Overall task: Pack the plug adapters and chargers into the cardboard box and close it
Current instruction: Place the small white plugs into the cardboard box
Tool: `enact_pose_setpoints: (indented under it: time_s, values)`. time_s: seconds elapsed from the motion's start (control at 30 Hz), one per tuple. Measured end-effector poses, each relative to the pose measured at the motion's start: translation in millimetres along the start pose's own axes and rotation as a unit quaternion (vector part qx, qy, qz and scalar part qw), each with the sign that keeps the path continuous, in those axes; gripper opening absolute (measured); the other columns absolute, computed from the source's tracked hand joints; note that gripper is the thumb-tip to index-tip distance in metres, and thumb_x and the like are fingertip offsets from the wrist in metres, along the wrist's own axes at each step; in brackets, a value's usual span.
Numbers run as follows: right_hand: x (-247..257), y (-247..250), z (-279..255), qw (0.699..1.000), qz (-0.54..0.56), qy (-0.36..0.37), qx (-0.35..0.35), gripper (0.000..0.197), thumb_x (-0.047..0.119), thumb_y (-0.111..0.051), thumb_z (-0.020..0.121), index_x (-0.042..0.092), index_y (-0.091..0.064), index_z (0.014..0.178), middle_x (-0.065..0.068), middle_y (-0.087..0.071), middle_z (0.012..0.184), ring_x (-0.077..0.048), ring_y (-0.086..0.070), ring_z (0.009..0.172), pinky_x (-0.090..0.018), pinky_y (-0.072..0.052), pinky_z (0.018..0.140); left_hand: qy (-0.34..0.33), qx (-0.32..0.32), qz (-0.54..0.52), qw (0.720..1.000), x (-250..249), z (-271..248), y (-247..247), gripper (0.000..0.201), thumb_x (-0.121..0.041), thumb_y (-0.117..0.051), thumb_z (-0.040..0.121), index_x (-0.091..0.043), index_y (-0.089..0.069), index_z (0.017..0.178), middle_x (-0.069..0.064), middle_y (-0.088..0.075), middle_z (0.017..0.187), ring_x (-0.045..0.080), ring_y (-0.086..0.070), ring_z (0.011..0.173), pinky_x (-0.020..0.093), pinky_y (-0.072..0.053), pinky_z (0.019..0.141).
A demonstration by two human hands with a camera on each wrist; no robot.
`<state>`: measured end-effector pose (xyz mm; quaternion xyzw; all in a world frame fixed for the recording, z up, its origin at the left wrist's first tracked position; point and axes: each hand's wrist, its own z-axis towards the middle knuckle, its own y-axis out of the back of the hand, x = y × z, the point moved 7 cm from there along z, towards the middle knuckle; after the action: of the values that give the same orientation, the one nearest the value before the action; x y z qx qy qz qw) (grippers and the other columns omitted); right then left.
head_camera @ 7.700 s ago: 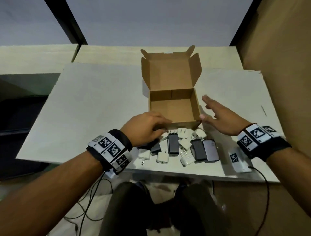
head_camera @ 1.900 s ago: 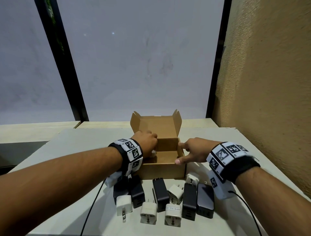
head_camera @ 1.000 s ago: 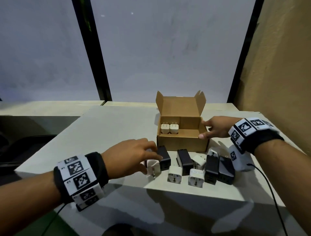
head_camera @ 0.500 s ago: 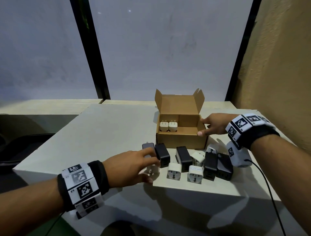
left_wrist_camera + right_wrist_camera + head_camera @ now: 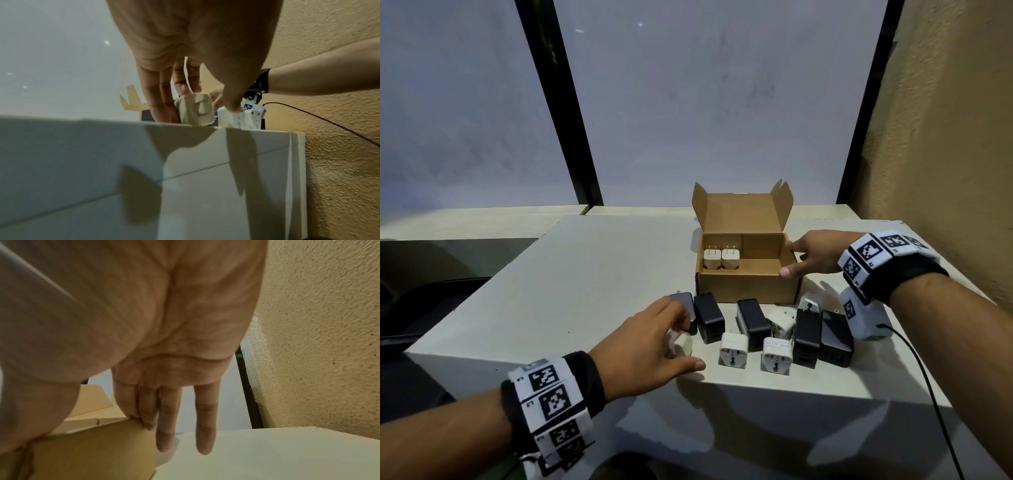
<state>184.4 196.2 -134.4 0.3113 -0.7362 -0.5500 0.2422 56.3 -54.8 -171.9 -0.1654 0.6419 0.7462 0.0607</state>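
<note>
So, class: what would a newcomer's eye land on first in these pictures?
First, the open cardboard box, two white chargers standing prongs-up in its back left corner. In front lies a cluster of black and white adapters; the left hand reaches over the cluster's left end, the right hand rests on the box's right wall.

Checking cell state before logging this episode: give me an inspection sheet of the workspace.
surface: white table, items near its front edge.
job's things: cardboard box open, lid up; two white chargers upright inside, back left; black chargers and white adapters in front of it.
clutter: nothing seen.
grippers: left hand over a small white charger, no clear grip; right hand braces the box's right wall.
cables: black cable from the right wrist.
surroundings: frosted window; textured wall on the right.
</note>
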Motion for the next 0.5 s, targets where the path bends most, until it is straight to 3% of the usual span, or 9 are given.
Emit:
enact_pose_setpoints:
  time_s: [0.1, 0.2, 0.33, 0.4, 0.5]
  values:
    - [-1, 0, 1, 1.000, 0.001, -0.003, 0.000, 0.083, 0.065, -0.050, 0.083, 0.018, -0.032, 0.148, -0.007, -0.053, 0.140, -0.025, -0.050, 0.126, -0.040, -0.038, 0.106, 0.006, -0.001, 0.001, 1.000, 2, -2, -2, 0.037, -0.055, -0.065, 0.080, -0.032, -0.050, 0.104, -0.018, -0.042, 0.104, 0.006, -0.052, 0.088, 0.010, -0.044, 0.073]
    - [-1, -1, 1, 1.000, 0.004, -0.004, 0.000, 0.084, 0.066, -0.051, 0.082, 0.018, -0.031, 0.148, -0.006, -0.051, 0.142, -0.025, -0.049, 0.127, -0.040, -0.037, 0.107, 0.022, -0.010, -0.045, 0.999, 7, -3, 0, 0.042, -0.046, -0.074, 0.074, -0.031, -0.050, 0.105, -0.018, -0.042, 0.107, 0.009, -0.054, 0.091, 0.017, -0.052, 0.077]
    - [-2, -2, 3, 1.000, 0.005, -0.007, -0.002, 0.085, 0.067, -0.051, 0.081, 0.018, -0.032, 0.148, -0.006, -0.050, 0.142, -0.025, -0.049, 0.127, -0.038, -0.038, 0.106, 0.033, -0.031, -0.065, 0.997, 12, -1, 16, 0.043, -0.039, -0.085, 0.063, -0.028, -0.056, 0.093, -0.015, -0.057, 0.096, 0.009, -0.058, 0.084, 0.027, -0.053, 0.077]
    - [-2, -2, 4, 1.000, 0.007, -0.007, -0.001, 0.086, 0.067, -0.052, 0.081, 0.018, -0.031, 0.148, -0.005, -0.049, 0.144, -0.025, -0.048, 0.128, -0.038, -0.038, 0.107, 0.019, -0.042, -0.055, 0.997, 10, 5, 29, 0.041, -0.039, -0.086, 0.064, -0.029, -0.061, 0.095, -0.014, -0.063, 0.095, 0.007, -0.060, 0.085, 0.026, -0.054, 0.079]
    - [-2, -2, 4, 1.000, 0.007, -0.007, -0.002, 0.086, 0.067, -0.052, 0.081, 0.017, -0.031, 0.148, -0.006, -0.049, 0.144, -0.025, -0.047, 0.129, -0.039, -0.037, 0.107, -0.008, -0.053, -0.041, 0.998, 2, 21, 50, 0.040, -0.034, -0.084, 0.067, -0.036, -0.059, 0.098, -0.017, -0.059, 0.101, 0.004, -0.058, 0.089, 0.017, -0.053, 0.079]
